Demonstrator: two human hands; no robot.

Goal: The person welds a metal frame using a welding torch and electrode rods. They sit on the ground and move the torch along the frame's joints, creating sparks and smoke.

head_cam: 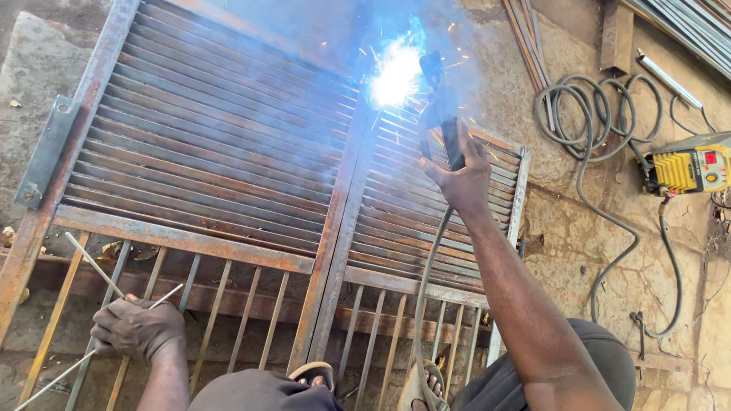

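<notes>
A rusty metal gate frame [190, 240] with slanted louvre slats lies flat on the ground in front of me. My right hand [461, 179] grips a dark electrode holder [442, 114] whose tip burns in a bright blue-white arc [396, 72] on the frame's middle upright, with sparks and smoke around it. A grey cable [422, 304] runs from the holder down toward me. My left hand [137, 327] rests low on the bars, closed around a few thin welding rods [91, 262].
A yellow welding machine [689, 169] stands on the ground at right, with coiled grey cables [590, 114] beside it. Steel bars lean at the top right. My sandalled feet [316, 374] rest on the gate's lower bars. A metal bracket [49, 148] lies at the left.
</notes>
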